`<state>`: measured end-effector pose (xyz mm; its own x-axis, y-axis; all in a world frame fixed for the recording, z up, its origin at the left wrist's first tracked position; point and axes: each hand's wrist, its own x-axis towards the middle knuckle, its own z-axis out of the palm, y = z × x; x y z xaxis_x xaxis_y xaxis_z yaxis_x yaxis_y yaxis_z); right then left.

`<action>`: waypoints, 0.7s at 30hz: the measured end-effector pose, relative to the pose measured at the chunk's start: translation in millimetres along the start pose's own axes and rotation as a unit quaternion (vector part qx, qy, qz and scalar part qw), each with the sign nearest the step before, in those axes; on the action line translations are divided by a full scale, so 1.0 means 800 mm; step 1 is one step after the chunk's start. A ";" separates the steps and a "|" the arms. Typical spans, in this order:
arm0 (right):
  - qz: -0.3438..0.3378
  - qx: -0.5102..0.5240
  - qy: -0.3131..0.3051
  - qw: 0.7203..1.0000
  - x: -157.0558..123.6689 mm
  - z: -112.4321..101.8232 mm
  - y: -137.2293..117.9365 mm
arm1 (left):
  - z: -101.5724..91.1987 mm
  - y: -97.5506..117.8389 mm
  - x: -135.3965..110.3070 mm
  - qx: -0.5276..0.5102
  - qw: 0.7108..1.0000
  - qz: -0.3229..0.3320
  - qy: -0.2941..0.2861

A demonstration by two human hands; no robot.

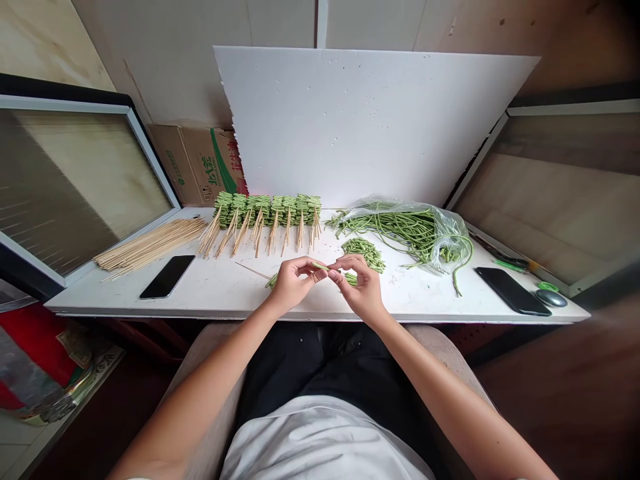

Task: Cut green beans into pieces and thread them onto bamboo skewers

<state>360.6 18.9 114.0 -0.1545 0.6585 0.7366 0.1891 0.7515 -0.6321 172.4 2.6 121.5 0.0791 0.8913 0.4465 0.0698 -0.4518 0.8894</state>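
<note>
Over the front of the white table, my left hand and my right hand meet fingertip to fingertip. Both pinch a short green bean piece, which lies level between them. Just behind my right hand is a pile of cut bean pieces, and a few more show under its fingers. A thin wooden skewer lies left of my left hand, its right end running toward green pieces partly covered by that hand.
Skewered bean bundles line the back, sticks forward. Loose skewers and a phone lie left. Right are long beans in a clear plastic bag, another phone and a mouse-like oval. A white board stands behind.
</note>
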 end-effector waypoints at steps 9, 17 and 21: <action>-0.067 -0.081 -0.084 0.991 0.027 -0.036 -0.007 | -0.002 0.006 -0.001 -0.026 0.998 -0.032 -0.057; -0.168 -0.126 -0.177 0.961 0.030 -0.044 -0.014 | -0.006 0.012 -0.003 0.070 0.991 -0.014 -0.116; -0.186 -0.145 -0.141 0.961 0.029 -0.043 -0.007 | -0.009 0.015 -0.001 0.074 0.991 -0.011 -0.108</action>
<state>389.1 28.5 142.6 -0.5127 0.3614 0.7788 0.3256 0.9212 -0.2132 166.2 -3.2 132.7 0.2858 0.8788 0.3821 0.2176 -0.4478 0.8672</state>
